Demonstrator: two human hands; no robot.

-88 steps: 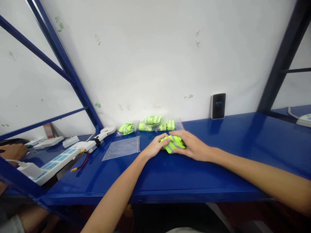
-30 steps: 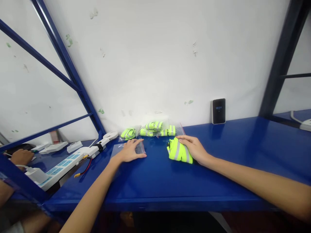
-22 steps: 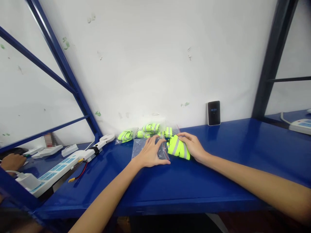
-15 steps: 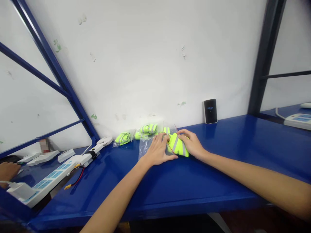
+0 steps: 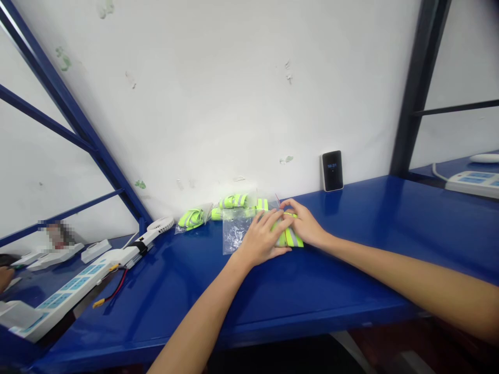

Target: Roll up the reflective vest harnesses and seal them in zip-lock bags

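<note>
**A:** Hands, quick, what are they doing?

**B:** Both are working close together near the middle of the frame, above the glossy blue steel desk (image 5: 351, 280). The left hand (image 5: 262, 239) is lying half open, fingers spread across a clear zip plastic bag (image 5: 236, 234) and reaching onto the bundle. The right hand (image 5: 306, 224) is curving over the bundle from the right, fingertips pressing on top.

**A:** What's the bundle, and where?

**B:** A folded neon yellow-green safety vest (image 5: 289, 239) with grey reflective stripes. It's sitting between the hands, right against the bag. Can't tell how far it's inside, because fingers and plastic are hiding that.

**A:** Grip?

**B:** Both hands are partly open and pressing down. Can't tell whether either one is actually pinching anything.

**A:** Rest of the desk?

**B:** A row of neon vests in clear bags (image 5: 230, 203) is lying along the wall behind. A black slab-shaped digital display (image 5: 332, 170) is standing against the wall, further right. Lower left, a white power strip with blue switches (image 5: 58, 301) is lying beside a white handheld fan (image 5: 159, 225) and a red-and-black wire (image 5: 113, 291). A co-worker's hand (image 5: 3, 278) is showing at the far left edge.
</note>
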